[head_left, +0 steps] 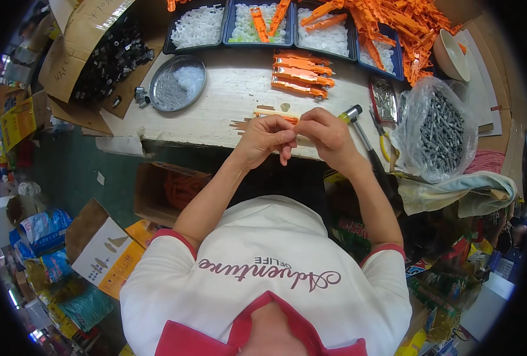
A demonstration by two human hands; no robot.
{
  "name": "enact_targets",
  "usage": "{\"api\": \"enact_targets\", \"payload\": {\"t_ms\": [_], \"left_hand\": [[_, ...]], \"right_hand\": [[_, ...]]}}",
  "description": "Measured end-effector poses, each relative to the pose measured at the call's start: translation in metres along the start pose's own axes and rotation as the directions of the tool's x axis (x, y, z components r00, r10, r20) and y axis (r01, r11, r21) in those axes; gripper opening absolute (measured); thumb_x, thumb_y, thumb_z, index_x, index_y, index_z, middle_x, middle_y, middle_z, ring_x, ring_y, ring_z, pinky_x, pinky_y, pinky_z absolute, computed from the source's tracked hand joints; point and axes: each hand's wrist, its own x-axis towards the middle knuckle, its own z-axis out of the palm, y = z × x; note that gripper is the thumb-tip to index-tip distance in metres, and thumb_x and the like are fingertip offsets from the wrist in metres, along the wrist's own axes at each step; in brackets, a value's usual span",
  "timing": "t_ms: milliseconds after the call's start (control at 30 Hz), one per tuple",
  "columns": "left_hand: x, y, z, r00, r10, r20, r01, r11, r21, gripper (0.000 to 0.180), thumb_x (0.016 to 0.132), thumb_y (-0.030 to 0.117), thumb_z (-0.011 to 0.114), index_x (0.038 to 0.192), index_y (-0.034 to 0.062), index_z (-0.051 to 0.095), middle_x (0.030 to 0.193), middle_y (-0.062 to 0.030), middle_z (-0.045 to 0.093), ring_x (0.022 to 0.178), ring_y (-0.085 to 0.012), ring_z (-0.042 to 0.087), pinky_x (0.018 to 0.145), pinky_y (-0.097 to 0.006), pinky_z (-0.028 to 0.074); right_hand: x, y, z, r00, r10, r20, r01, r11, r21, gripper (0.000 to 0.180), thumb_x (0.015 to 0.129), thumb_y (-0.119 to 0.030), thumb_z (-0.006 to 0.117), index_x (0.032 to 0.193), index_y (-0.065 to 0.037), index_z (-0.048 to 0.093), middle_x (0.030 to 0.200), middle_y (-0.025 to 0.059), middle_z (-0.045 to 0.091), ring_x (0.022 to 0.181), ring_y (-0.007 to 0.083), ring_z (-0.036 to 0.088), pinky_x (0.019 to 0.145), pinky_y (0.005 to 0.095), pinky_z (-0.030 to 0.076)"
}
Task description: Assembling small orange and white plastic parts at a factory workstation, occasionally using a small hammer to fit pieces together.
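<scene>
Over the front edge of the workbench [234, 95], my left hand [264, 139] and my right hand [327, 135] are close together. The thumb and fingers of each are pinched, and whatever they hold is too small or hidden to make out. Just beyond the fingertips an orange piece [289, 119] shows in part, beside a pale strip [269, 113]; I cannot tell whether it is held. A hammer [364, 133] with a yellow-and-metal head lies right beside my right hand. Farther back, several orange plastic tool bodies [302, 74] lie in a stacked row.
Dark trays [225, 32] of small white plastic parts line the back, under an orange heap [409, 29]. A round metal dish [177, 83] and a carton of black parts [106, 65] stand left. A bag of grey screws [435, 130], yellow-handled pliers [384, 145] and a cloth [459, 193] are right.
</scene>
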Motion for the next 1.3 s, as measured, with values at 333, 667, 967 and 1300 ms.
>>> {"api": "enact_targets", "payload": {"t_ms": [333, 667, 967, 1300], "left_hand": [[0.004, 0.001, 0.004, 0.967, 0.209, -0.143, -0.186, 0.969, 0.161, 0.010, 0.083, 0.007, 0.060, 0.086, -0.0018, 0.058, 0.072, -0.0092, 0.061, 0.054, -0.0132, 0.060, 0.041, -0.023, 0.049], [0.011, 0.018, -0.025, 0.780, 0.617, 0.107, -0.293, 0.209, 0.933, 0.012, 0.072, 0.006, 0.067, 0.084, 0.0043, 0.064, 0.081, -0.0039, 0.060, 0.077, -0.0146, 0.052, 0.062, -0.024, 0.042], [0.012, 0.008, -0.032, 0.892, 0.436, 0.122, -0.169, 0.071, 0.983, 0.023, 0.067, 0.013, 0.072, 0.088, 0.0110, 0.064, 0.093, -0.0013, 0.055, 0.094, -0.0198, 0.045, 0.082, -0.033, 0.030], [0.016, 0.012, -0.027, 0.914, 0.380, 0.141, -0.145, -0.020, 0.989, 0.020, 0.066, 0.014, 0.071, 0.084, 0.0122, 0.062, 0.090, -0.0008, 0.052, 0.091, -0.0191, 0.045, 0.079, -0.033, 0.028]], "right_hand": [[-0.009, 0.000, 0.029, 0.944, 0.182, -0.275, -0.160, 0.982, 0.101, 0.014, 0.074, 0.006, 0.060, 0.087, 0.000, 0.059, 0.082, 0.0106, 0.057, 0.071, 0.0218, 0.059, 0.059, 0.0283, 0.047], [-0.012, 0.023, 0.038, 0.988, 0.117, -0.097, -0.142, 0.938, -0.315, 0.011, 0.073, -0.008, 0.063, 0.084, -0.010, 0.060, 0.078, 0.0024, 0.054, 0.074, 0.0204, 0.051, 0.064, 0.0328, 0.034], [-0.001, 0.025, 0.046, 0.993, 0.118, 0.016, -0.101, 0.907, -0.408, 0.014, 0.072, -0.011, 0.064, 0.085, -0.013, 0.061, 0.079, 0.0002, 0.053, 0.079, 0.0175, 0.049, 0.068, 0.0334, 0.030], [-0.006, 0.027, 0.046, 0.992, 0.129, -0.019, -0.128, 0.946, -0.297, 0.020, 0.071, -0.009, 0.065, 0.090, -0.014, 0.064, 0.080, -0.0002, 0.053, 0.081, 0.0167, 0.048, 0.071, 0.0331, 0.028]]}}
